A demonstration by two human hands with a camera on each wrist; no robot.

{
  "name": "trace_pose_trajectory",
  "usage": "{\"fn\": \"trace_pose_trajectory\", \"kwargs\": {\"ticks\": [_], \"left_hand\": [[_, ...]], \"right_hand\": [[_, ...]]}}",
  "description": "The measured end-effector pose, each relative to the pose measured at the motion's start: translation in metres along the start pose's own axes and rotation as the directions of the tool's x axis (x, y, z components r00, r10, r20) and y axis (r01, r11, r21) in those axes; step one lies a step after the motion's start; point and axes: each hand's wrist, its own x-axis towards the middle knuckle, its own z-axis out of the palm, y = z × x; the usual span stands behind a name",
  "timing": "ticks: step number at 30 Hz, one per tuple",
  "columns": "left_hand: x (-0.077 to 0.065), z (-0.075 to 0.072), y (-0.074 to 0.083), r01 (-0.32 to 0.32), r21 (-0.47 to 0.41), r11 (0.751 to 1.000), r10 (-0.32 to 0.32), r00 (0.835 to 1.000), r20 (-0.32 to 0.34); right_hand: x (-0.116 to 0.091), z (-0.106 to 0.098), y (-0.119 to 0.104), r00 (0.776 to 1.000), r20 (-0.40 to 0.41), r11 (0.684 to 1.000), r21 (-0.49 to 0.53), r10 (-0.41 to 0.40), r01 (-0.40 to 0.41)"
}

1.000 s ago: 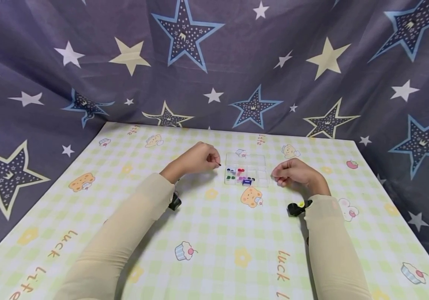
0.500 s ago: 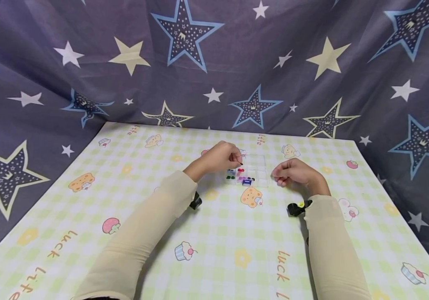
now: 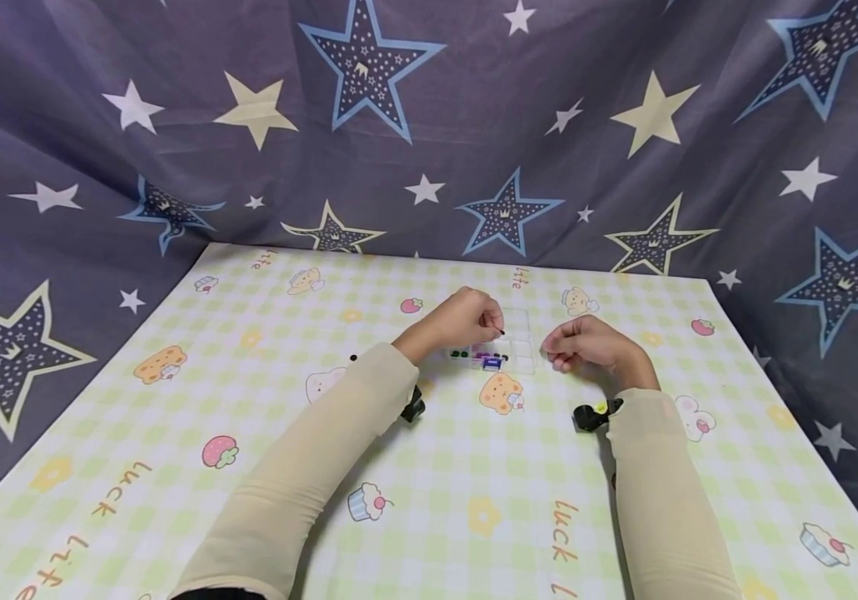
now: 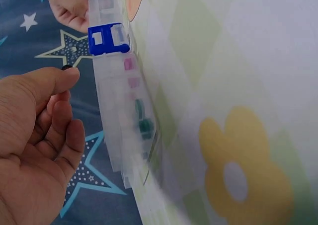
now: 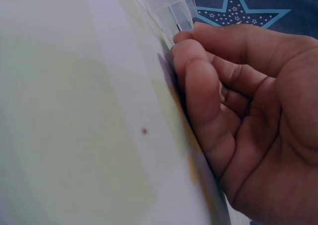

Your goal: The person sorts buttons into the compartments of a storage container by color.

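Note:
My left hand (image 3: 470, 318) is above the clear compartment box (image 3: 522, 362), thumb and a finger pinching a small black piece (image 4: 67, 67), perhaps a bead. Green pieces (image 3: 459, 354) and purple pieces (image 3: 480, 356) lie in the front compartments, with dark ones (image 3: 502, 357) to their right. A blue latch (image 4: 108, 39) is fixed on the box's front. The lid (image 3: 516, 319) lies back, partly hidden by my left hand. Beside the box's right end, my right hand (image 3: 586, 343) rests on the table with loosely curled fingers (image 5: 202, 86); nothing shows in its grasp.
A small black dot-like piece (image 3: 353, 357) lies on the checked tablecloth (image 3: 429, 517), left of the box and next to my left sleeve (image 3: 324, 450). A star-print curtain (image 3: 429, 150) hangs behind the table. Both wrists carry black cameras (image 3: 591, 417).
My left hand has moved right from beside the box to above it, carrying the black piece and covering the back compartments. A black dot on the tablecloth has come into view. My right hand stays put.

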Motion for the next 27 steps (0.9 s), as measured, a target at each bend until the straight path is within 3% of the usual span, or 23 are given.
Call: {"fn": "trace_pose_trajectory", "kwargs": {"ticks": [11,19,27], "left_hand": [[-0.001,0.001,0.002,0.042,0.01,0.999,-0.042,0.999,0.001],[-0.015,-0.01,-0.01,0.027,0.031,0.999,-0.026,0.999,-0.024],[-0.035,-0.025,-0.022,0.055,0.07,0.996,-0.053,0.998,-0.034]], "right_hand": [[-0.001,0.001,-0.003,1.0,-0.004,1.0,0.013,0.017,-0.017],[-0.001,0.001,-0.001,1.0,0.008,1.0,0.013,0.003,-0.003],[-0.002,0.0,-0.001,1.0,0.002,1.0,0.01,0.006,-0.006]]}}
